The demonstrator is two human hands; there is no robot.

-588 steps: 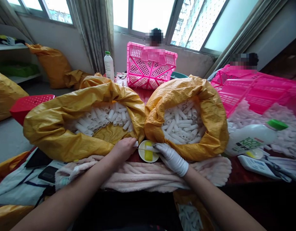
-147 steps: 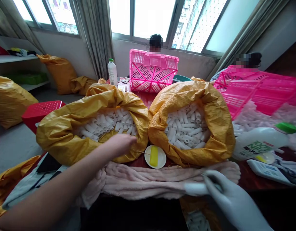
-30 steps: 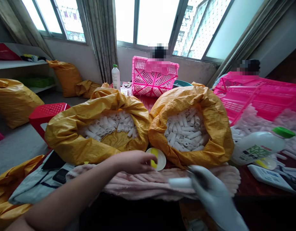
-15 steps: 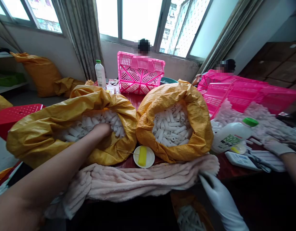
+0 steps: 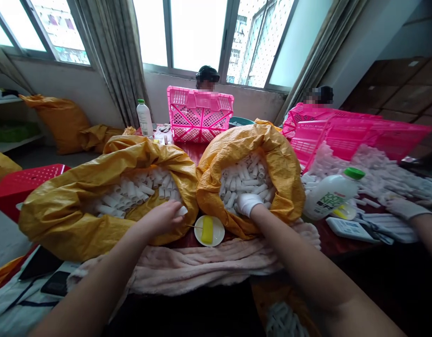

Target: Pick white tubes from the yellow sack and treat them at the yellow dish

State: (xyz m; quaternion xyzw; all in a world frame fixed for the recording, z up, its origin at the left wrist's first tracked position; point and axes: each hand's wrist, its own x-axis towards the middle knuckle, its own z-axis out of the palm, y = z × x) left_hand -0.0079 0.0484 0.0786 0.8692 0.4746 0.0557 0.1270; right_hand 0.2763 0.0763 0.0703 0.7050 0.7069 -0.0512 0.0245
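Observation:
Two open yellow sacks full of short white tubes sit in front of me. My bare left hand (image 5: pixel 163 217) is closed on a white tube (image 5: pixel 181 211) at the front lip of the left sack (image 5: pixel 61 206). My right hand (image 5: pixel 247 203), in a white glove, reaches into the right sack (image 5: pixel 282 173) and its fingers curl among the white tubes (image 5: pixel 245 180). Between the sacks lies a small white dish (image 5: pixel 209 230) with a yellow sponge and a thin stick resting on its edge.
A pink fleece cloth (image 5: pixel 208 262) covers the table's near edge. A white bottle with a green cap (image 5: pixel 330 193) lies at right, beside loose tubes and pink crates (image 5: pixel 345 135). Another person's gloved hand (image 5: pixel 407 209) works at far right. Two people sit behind another pink crate (image 5: pixel 200 114).
My left hand has come out of the left sack to its front lip with a tube. My right hand has risen from below the table edge into the right sack.

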